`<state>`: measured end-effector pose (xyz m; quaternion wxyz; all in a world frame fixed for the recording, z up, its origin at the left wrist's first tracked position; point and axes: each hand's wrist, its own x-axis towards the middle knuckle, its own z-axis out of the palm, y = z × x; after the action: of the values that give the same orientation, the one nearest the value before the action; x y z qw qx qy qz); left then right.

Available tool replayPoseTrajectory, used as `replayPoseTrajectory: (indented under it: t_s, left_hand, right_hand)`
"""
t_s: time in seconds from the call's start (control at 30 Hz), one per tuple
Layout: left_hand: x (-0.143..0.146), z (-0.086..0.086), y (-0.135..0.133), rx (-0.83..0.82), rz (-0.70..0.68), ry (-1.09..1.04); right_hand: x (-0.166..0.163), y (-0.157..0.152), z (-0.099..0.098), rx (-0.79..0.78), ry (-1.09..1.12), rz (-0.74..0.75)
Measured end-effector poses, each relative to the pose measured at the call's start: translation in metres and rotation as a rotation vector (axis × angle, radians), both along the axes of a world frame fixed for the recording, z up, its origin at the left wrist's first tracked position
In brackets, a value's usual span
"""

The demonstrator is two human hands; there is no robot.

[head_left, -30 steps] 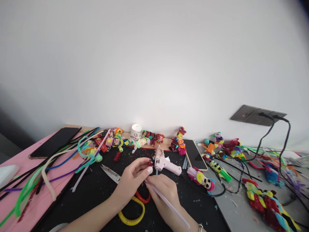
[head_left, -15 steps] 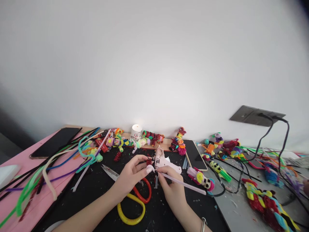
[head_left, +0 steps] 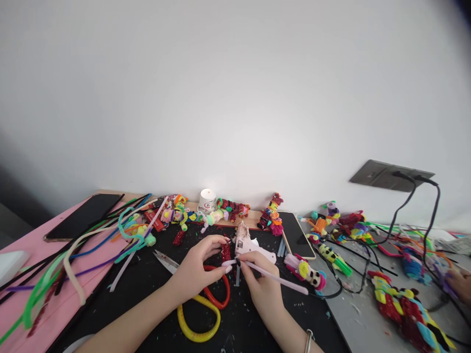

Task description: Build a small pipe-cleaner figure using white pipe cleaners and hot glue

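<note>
A pale lilac pipe cleaner (head_left: 281, 281) runs through both hands, its long free end pointing right and down. My left hand (head_left: 196, 264) pinches its short end between thumb and fingers. Close by, my right hand (head_left: 259, 279) grips the same pipe cleaner between thumb and forefinger. A dark red glittery piece (head_left: 225, 252) shows upright at my left fingertips; whether the fingers hold it too I cannot tell. Just behind my right hand lies a pale pink glue gun (head_left: 253, 247). Scissors with red and yellow handles (head_left: 198, 331) lie under my left wrist.
Loose pipe cleaners (head_left: 73, 260) spread over the pink board at left, beside a dark phone (head_left: 83, 215). Several pipe-cleaner figures and a paper cup (head_left: 207, 200) line the back. More figures (head_left: 401, 309) and black cables lie right. Another person's hand (head_left: 459, 284) reaches in at the right edge.
The lilac pipe cleaner's curl over my left thumb has flattened, and its free end has shifted slightly left. More of the red glittery piece shows. The other person's hand has come further into view.
</note>
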<state>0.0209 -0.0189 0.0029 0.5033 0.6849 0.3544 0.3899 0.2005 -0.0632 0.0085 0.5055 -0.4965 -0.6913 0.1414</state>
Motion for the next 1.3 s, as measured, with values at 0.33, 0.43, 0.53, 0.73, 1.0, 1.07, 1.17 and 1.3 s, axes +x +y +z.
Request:
replayPoseTrajectory:
  t_s: [0.33, 0.43, 0.53, 0.73, 1.0, 1.07, 1.17, 1.3]
  left_hand:
    - [-0.001, 0.001, -0.002, 0.103, 0.02, 0.119]
    - [-0.002, 0.003, -0.003, 0.134, 0.049, 0.127]
    - [-0.002, 0.005, -0.003, 0.154, 0.085, 0.113]
    - [-0.002, 0.003, -0.002, 0.185, 0.101, 0.072]
    - [-0.003, 0.01, -0.004, 0.19, 0.054, 0.099]
    - [-0.002, 0.011, -0.005, 0.161, 0.037, 0.07]
    - [-0.001, 0.01, -0.006, 0.125, 0.02, 0.018]
    - [0.0, 0.012, -0.008, 0.092, -0.023, 0.003]
  right_hand:
    - [-0.001, 0.0, 0.001, 0.023, -0.003, 0.005]
    - [-0.001, 0.001, 0.0, 0.027, -0.007, -0.004]
    - [-0.001, 0.001, 0.0, 0.015, -0.01, 0.005]
    - [-0.003, -0.001, 0.001, -0.033, -0.025, 0.015]
    - [-0.006, -0.003, 0.0, -0.083, -0.021, 0.014]
    - [-0.006, -0.003, 0.001, -0.092, -0.03, 0.008]
    - [-0.007, -0.003, 0.002, -0.107, -0.039, 0.012]
    - [-0.007, -0.003, 0.004, -0.114, -0.034, 0.019]
